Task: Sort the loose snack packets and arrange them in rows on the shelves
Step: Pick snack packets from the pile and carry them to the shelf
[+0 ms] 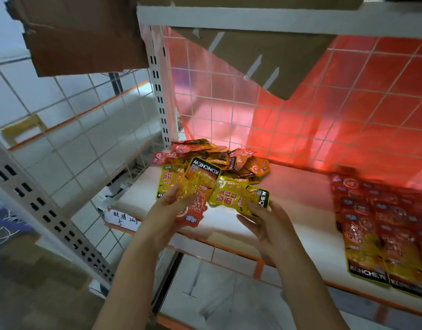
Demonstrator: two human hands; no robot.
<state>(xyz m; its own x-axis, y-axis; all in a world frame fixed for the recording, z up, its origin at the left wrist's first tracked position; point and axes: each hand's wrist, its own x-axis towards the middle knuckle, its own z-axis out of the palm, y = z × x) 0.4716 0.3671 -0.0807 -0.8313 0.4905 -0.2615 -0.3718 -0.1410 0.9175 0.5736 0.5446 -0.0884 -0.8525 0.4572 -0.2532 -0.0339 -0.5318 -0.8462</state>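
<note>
**Both hands hold packets at the shelf's front edge**

The left hand (167, 210) grips several stacked snack packets (198, 186); the right hand (264, 222) pinches one yellow packet (238, 196). A loose pile (219, 160) fills the shelf's (300, 201) back-left corner; arranged rows (381, 229) lie at its right end.

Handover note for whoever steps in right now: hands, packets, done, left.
Left hand: grips a small stack of packets, yellow and red mixed, above the shelf's front edge.
Right hand: holds one yellow packet by its lower edge.
Loose pile: unsorted, at the back left of the white shelf, against the wire grid.
Done: overlapping rows of packets laid out at the shelf's right end, mostly red with some yellow near the front.
Left: sort the held packets, set them in rows, then work through the pile. The middle of the shelf has room.
</note>
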